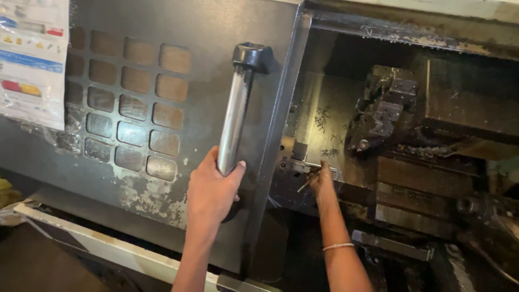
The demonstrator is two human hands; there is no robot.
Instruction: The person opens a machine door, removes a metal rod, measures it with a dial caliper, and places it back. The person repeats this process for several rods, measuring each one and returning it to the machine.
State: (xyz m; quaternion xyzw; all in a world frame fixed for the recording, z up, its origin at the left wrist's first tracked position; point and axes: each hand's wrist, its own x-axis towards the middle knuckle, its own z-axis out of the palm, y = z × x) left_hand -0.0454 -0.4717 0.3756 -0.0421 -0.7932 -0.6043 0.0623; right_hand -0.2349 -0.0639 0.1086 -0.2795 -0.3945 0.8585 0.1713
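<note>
My left hand (212,190) is wrapped around the lower end of a long metal door handle (237,111) on a grey sliding machine door (162,108). My right hand (323,181), with a thin bracelet on the wrist, reaches into the open machine bay and pinches a thin metal rod-like tool (305,184) against a part near the chuck area (296,154). What the tool's tip touches is too dark to tell.
A dark tool turret (385,108) sits inside the bay to the right, above oily slideways (416,189). The door has a grid of small dirty window panes (130,103) and a plastic-covered chart (33,59) at the upper left. A pale machine rail (108,249) runs below.
</note>
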